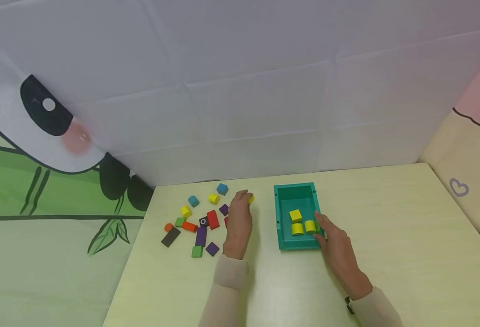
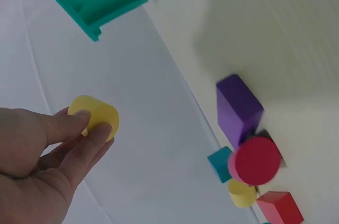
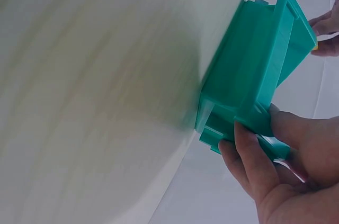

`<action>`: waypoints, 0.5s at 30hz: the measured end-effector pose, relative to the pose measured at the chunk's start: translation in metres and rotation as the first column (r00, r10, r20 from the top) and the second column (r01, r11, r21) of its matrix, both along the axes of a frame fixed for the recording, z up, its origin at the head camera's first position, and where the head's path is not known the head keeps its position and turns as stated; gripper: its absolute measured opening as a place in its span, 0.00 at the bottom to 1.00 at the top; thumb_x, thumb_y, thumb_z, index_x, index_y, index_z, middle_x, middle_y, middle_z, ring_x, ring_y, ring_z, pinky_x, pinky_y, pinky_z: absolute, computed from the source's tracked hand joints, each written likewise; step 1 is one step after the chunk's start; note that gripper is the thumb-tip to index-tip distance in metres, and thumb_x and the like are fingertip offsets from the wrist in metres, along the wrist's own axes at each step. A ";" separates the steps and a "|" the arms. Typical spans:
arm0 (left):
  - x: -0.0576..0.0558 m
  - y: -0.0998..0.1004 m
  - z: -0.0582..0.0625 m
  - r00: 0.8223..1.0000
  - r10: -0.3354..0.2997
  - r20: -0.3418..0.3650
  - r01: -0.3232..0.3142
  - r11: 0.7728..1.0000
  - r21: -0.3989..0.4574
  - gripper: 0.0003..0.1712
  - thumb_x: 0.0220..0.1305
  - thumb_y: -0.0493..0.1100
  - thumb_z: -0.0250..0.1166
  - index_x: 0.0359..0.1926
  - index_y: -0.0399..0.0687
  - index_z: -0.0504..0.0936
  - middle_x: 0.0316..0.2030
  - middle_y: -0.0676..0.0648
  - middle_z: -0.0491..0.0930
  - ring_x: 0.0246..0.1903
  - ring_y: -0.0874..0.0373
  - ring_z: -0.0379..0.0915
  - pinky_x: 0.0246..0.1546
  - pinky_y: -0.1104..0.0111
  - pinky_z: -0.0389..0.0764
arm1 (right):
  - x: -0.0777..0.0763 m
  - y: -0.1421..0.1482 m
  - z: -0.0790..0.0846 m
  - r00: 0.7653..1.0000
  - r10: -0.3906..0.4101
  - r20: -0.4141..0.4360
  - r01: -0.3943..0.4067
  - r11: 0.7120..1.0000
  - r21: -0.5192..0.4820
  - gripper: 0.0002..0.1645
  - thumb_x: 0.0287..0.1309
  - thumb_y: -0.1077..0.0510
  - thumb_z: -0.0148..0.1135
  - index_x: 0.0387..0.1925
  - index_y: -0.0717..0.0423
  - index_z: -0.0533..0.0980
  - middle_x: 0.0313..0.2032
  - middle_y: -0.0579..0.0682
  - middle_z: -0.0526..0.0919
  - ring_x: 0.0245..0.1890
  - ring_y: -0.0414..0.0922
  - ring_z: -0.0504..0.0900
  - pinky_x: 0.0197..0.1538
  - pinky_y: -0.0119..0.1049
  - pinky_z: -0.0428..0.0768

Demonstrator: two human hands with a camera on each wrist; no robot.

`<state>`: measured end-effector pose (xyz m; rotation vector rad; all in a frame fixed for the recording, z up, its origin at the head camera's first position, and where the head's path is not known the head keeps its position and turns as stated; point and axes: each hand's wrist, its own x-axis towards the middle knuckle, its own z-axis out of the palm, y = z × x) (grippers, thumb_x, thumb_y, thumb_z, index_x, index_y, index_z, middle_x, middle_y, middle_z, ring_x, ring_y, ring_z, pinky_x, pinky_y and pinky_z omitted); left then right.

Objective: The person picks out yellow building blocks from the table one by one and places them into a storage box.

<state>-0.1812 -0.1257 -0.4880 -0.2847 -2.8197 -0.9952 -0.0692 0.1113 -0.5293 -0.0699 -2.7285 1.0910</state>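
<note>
My left hand (image 1: 238,222) is raised between the scattered blocks and the bin. It pinches a yellow cylinder block (image 2: 103,115) between thumb and fingers; in the head view just a sliver of the block shows past the fingertips. On the right side, my right hand (image 1: 340,250) grips the near right wall of a teal plastic bin (image 1: 278,218), thumb inside the rim and fingers outside, as the right wrist view shows. Inside the bin lie a yellow cube (image 1: 295,215) and two yellow cylinders (image 1: 297,229), toward its near end.
Left of my left hand, loose blocks spread over the pale table (image 1: 407,227): red (image 1: 212,219), purple (image 1: 201,236), blue (image 1: 222,189), green (image 1: 197,251), orange (image 1: 189,226), dark (image 1: 171,236) and two yellow cylinders (image 1: 186,211). A white cloth wall (image 1: 244,154) stands behind the table.
</note>
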 end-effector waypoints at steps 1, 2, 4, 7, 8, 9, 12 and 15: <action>0.001 0.002 0.001 1.000 -0.003 0.001 0.003 1.000 -0.001 0.18 0.75 0.26 0.60 0.61 0.38 0.83 0.66 0.39 0.77 0.68 0.42 0.75 0.69 0.54 0.77 | 0.000 0.000 0.000 1.000 0.001 0.003 -0.001 1.000 -0.001 0.44 0.61 0.72 0.71 0.76 0.66 0.65 0.69 0.69 0.75 0.67 0.67 0.76 0.63 0.60 0.80; 0.001 0.005 0.003 1.000 -0.005 0.003 0.005 1.000 -0.005 0.18 0.75 0.26 0.60 0.61 0.39 0.83 0.67 0.39 0.77 0.68 0.42 0.75 0.69 0.55 0.77 | -0.001 0.000 0.001 1.000 0.001 0.006 -0.001 1.000 -0.002 0.44 0.61 0.72 0.71 0.77 0.66 0.65 0.69 0.68 0.75 0.67 0.67 0.76 0.63 0.59 0.80; 0.003 0.009 0.005 1.000 -0.014 -0.005 0.013 1.000 -0.010 0.18 0.74 0.26 0.61 0.61 0.39 0.83 0.67 0.40 0.77 0.68 0.43 0.75 0.68 0.55 0.77 | -0.001 0.000 0.001 1.000 0.002 0.010 -0.002 1.000 -0.004 0.44 0.62 0.72 0.71 0.77 0.65 0.64 0.69 0.68 0.75 0.67 0.67 0.76 0.64 0.59 0.79; 0.006 0.015 0.009 0.999 -0.032 -0.027 0.032 0.999 -0.012 0.19 0.73 0.25 0.61 0.60 0.38 0.83 0.66 0.39 0.78 0.67 0.42 0.76 0.67 0.55 0.78 | -0.001 0.000 0.002 1.000 0.004 0.007 -0.004 1.000 -0.004 0.44 0.62 0.72 0.71 0.77 0.66 0.65 0.69 0.68 0.75 0.67 0.66 0.76 0.64 0.59 0.79; 0.006 0.017 0.010 0.999 -0.040 -0.034 0.039 0.999 -0.009 0.19 0.73 0.25 0.61 0.60 0.38 0.83 0.66 0.39 0.78 0.67 0.42 0.76 0.67 0.55 0.78 | -0.001 0.000 0.002 1.000 0.004 0.003 -0.004 1.000 -0.005 0.44 0.62 0.72 0.71 0.77 0.66 0.65 0.69 0.68 0.75 0.67 0.66 0.76 0.64 0.59 0.79; 0.007 0.019 0.011 0.998 -0.045 -0.037 0.045 0.999 -0.008 0.19 0.73 0.24 0.61 0.60 0.38 0.83 0.66 0.39 0.78 0.67 0.42 0.76 0.67 0.55 0.79 | 0.000 0.000 0.002 1.000 0.004 0.000 -0.004 1.000 -0.005 0.44 0.62 0.72 0.71 0.76 0.66 0.65 0.69 0.68 0.75 0.67 0.66 0.76 0.64 0.60 0.79; 0.010 0.026 0.013 0.997 -0.063 -0.044 0.063 0.998 -0.014 0.19 0.72 0.24 0.62 0.60 0.38 0.84 0.65 0.39 0.78 0.66 0.42 0.77 0.66 0.56 0.80 | 0.001 0.000 0.003 1.000 0.003 -0.006 -0.003 1.000 -0.005 0.43 0.62 0.72 0.71 0.76 0.66 0.65 0.68 0.69 0.76 0.66 0.67 0.77 0.64 0.60 0.79; 0.013 0.034 0.014 0.996 -0.080 -0.029 0.080 0.997 -0.021 0.20 0.73 0.24 0.61 0.61 0.38 0.84 0.66 0.40 0.78 0.67 0.43 0.77 0.65 0.57 0.80 | 0.002 0.000 0.003 1.000 0.002 -0.004 -0.002 1.000 -0.005 0.43 0.62 0.72 0.71 0.76 0.66 0.65 0.68 0.69 0.76 0.66 0.68 0.76 0.63 0.60 0.79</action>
